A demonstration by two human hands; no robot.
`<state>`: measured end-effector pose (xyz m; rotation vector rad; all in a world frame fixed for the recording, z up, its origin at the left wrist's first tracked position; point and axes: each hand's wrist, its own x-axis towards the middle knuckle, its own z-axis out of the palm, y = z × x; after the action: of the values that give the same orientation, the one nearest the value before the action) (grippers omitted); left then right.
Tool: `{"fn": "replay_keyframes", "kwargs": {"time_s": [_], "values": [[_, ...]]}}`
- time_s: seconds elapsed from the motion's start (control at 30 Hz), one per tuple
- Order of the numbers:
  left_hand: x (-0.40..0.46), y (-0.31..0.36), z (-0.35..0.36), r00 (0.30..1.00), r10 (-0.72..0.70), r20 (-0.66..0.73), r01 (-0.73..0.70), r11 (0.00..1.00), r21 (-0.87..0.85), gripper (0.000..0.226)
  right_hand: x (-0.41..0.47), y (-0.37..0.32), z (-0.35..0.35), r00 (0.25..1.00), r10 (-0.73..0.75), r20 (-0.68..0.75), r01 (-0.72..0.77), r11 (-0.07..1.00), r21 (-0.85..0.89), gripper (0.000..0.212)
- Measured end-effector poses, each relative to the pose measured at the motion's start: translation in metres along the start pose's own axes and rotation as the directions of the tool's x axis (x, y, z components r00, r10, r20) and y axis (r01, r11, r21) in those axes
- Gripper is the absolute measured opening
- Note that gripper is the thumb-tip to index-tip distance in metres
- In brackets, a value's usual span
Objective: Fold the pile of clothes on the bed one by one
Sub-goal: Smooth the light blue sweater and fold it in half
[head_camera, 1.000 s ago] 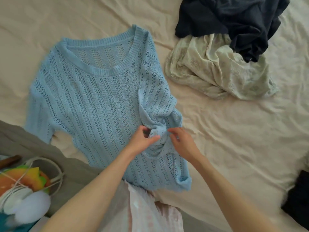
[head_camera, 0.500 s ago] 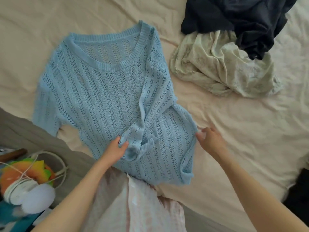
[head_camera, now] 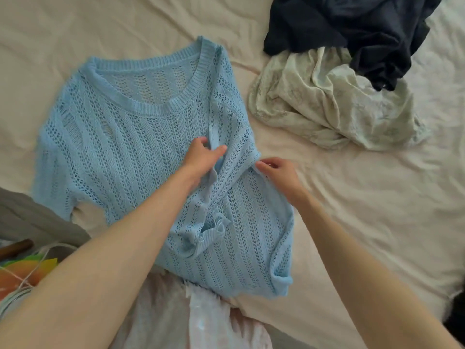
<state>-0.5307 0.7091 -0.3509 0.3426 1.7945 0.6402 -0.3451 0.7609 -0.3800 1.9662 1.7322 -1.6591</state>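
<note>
The blue sweater point(head_camera: 141, 157) lies face up and spread on the bed point(head_camera: 364, 197), neckline away from the person, so that its sides can be turned in over the body. Its right sleeve is already laid inward across the front, the cuff ending in a small bunch near the hem. The left hand point(head_camera: 201, 157) has its fingers and thumb curled round a ridge of that folded-in knit, seemingly to keep the sleeve in line with the body. The right hand point(head_camera: 279, 172) sits at the sweater's right edge, its fingertips pinching the fold where sleeve meets side, likely to sharpen or shift that crease; how much cloth that grip takes is hard to tell. The sweater's left sleeve is not yet turned in, so the fold looks about halfway set up. Beyond the sweater, well apart, the pile waits: a dark garment point(head_camera: 352, 26) heaped partly over a pale one point(head_camera: 327, 104), both unfolded.
</note>
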Motion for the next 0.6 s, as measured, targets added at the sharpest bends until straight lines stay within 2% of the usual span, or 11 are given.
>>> {"fn": "replay_keyframes", "kwargs": {"time_s": [0.03, 0.07, 0.13, 0.2, 0.23, 0.33, 0.4, 0.43, 0.5, 0.57, 0.6], "values": [[0.004, 0.010, 0.002, 0.998, -0.062, 0.016, 0.063, 0.993, -0.098, 0.011, 0.005, -0.003, -0.002, 1.000, 0.022, -0.009, -0.021, 0.996, 0.082, 0.013], [0.006, 0.017, 0.001, 0.995, -0.097, 0.035, 0.102, 0.975, -0.196, 0.009, 0.009, -0.003, -0.006, 0.998, 0.044, -0.048, -0.038, 0.992, 0.124, 0.013], [0.009, 0.023, -0.009, 0.994, -0.075, 0.081, 0.103, 0.899, -0.426, 0.011, 0.017, 0.004, -0.017, 0.972, 0.090, -0.218, -0.064, 0.990, 0.123, 0.014], [0.012, 0.023, -0.026, 0.998, -0.015, 0.063, 0.046, 0.848, -0.527, 0.014, 0.019, 0.014, -0.030, 0.913, 0.159, -0.375, -0.132, 0.987, 0.096, 0.014], [0.013, 0.021, -0.034, 0.999, -0.019, 0.034, 0.033, 0.883, -0.469, 0.016, 0.018, 0.017, -0.034, 0.901, 0.183, -0.393, -0.159, 0.983, 0.093, 0.014], [0.020, 0.013, -0.045, 0.995, -0.100, -0.005, 0.100, 0.992, -0.071, 0.011, 0.009, 0.019, -0.032, 0.886, 0.175, -0.430, -0.165, 0.984, 0.061, 0.018], [0.030, 0.017, -0.043, 0.994, -0.107, 0.015, 0.107, 0.994, -0.009, 0.008, 0.000, 0.012, -0.024, 0.868, 0.151, -0.473, -0.114, 0.988, 0.106, 0.015], [0.038, 0.022, -0.041, 0.997, -0.083, 0.006, 0.083, 0.996, -0.021, 0.007, -0.002, 0.007, -0.018, 0.884, 0.173, -0.434, -0.111, 0.980, 0.164, 0.019], [0.055, 0.038, -0.034, 1.000, -0.026, -0.018, 0.025, 0.998, -0.052, 0.009, -0.003, -0.003, -0.007, 0.934, 0.292, -0.207, -0.187, 0.891, 0.413, 0.036], [0.073, 0.055, -0.024, 1.000, -0.030, 0.006, 0.030, 0.993, -0.110, 0.017, -0.002, -0.016, 0.000, 0.924, 0.379, 0.052, -0.311, 0.664, 0.680, 0.049], [0.081, 0.062, -0.018, 0.998, -0.057, 0.008, 0.058, 0.993, -0.107, 0.017, 0.001, -0.022, 0.002, 0.904, 0.406, 0.130, -0.354, 0.545, 0.760, 0.046]]}}
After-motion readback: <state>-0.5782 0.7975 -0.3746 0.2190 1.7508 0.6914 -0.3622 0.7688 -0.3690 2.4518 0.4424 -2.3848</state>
